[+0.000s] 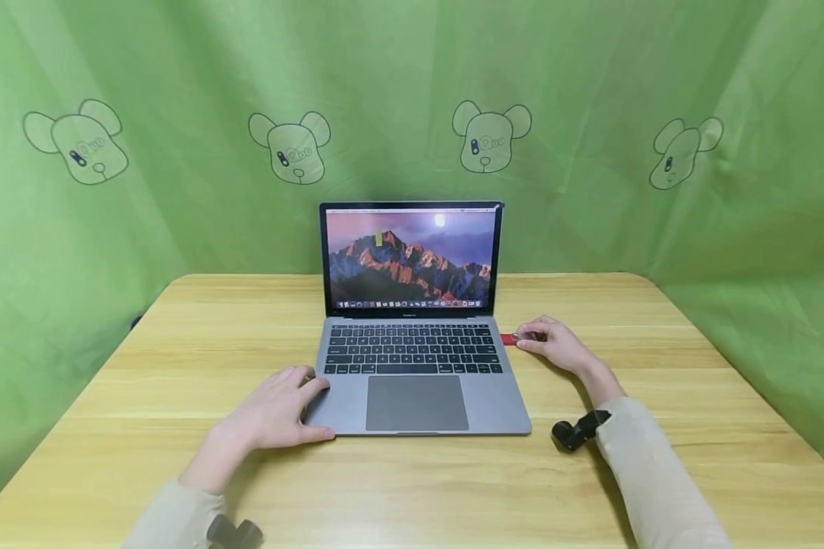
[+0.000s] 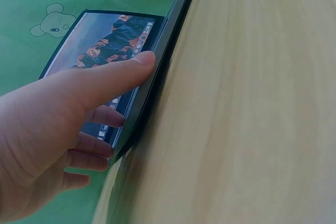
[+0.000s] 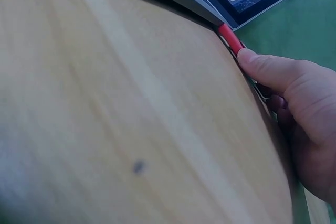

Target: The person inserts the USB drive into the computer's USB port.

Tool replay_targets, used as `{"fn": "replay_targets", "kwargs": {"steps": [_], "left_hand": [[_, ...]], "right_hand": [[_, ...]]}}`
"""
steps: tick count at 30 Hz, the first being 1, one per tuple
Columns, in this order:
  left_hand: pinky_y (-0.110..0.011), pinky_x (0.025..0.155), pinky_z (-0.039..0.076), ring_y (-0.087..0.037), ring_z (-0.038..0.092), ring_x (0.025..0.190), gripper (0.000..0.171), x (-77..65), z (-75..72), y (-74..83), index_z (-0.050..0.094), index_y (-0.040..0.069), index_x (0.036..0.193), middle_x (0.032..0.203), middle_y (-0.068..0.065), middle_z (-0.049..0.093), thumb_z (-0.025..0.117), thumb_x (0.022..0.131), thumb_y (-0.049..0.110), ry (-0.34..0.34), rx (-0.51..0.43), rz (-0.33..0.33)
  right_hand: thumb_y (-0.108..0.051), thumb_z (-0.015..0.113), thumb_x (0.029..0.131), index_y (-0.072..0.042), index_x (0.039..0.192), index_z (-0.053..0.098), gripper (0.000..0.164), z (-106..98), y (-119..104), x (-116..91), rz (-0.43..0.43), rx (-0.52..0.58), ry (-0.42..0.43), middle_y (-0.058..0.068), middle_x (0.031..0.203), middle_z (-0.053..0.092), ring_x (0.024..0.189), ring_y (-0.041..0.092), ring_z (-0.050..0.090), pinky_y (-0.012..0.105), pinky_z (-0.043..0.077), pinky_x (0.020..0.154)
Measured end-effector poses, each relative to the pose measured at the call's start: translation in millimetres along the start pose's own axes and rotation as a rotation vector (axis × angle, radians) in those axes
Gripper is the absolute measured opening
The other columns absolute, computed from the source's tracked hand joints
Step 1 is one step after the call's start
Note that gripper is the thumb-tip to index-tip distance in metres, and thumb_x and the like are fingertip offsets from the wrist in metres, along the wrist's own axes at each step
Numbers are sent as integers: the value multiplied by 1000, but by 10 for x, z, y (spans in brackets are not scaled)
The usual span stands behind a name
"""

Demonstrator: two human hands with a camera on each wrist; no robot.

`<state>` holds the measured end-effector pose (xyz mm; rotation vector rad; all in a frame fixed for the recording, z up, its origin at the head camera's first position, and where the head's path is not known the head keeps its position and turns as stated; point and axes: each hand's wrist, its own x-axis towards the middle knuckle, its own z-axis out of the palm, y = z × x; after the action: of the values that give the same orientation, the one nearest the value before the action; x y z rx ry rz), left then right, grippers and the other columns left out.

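Note:
An open laptop (image 1: pixel 416 402) stands on the wooden table with its screen (image 1: pixel 410 255) lit, showing mountains. At its front left corner rests my left hand (image 1: pixel 283 406), fingers spread over the left edge and thumb along the front edge. The left wrist view shows that thumb (image 2: pixel 123 74) lying straight across the corner. On the laptop's right side, my right hand (image 1: pixel 556 343) pinches a red USB flash drive (image 1: pixel 508 339) between thumb and fingers. Seen from the right wrist, the drive (image 3: pixel 230 39) meets the laptop's side edge; how deep it sits is hidden.
Wooden table (image 1: pixel 412 488) surrounds the laptop. Behind and to both sides hangs a green curtain (image 1: pixel 398 69) printed with bear faces. A small black device (image 1: pixel 580 431) is strapped at the right wrist, another (image 1: pixel 235 531) at the left.

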<state>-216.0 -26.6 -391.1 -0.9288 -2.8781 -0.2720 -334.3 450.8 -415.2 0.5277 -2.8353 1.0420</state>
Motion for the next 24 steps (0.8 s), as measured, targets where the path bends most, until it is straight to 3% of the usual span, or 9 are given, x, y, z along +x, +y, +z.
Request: {"fn": "replay_targets", "kwargs": {"steps": [17,24], "left_hand": [[-44,92,41,-26,49,102,76,44,12,-18,56,6,123,114,-12,52,65,72,62,21,-17,23],[-44,93,41,-26,49,103,75,45,-5,-21,56,7,122,114,-12,53,65,73,62,17,-10,20]], "right_hand": [[-19,68,85,6,111,60,38,-113,37,-35,75,55,18,19,104,57,94,29,52,39,42,83],[-20,67,86,7,114,59,40,-208,96,-121,71,67,27,20,105,58,92,22,53,25,44,79]]}}
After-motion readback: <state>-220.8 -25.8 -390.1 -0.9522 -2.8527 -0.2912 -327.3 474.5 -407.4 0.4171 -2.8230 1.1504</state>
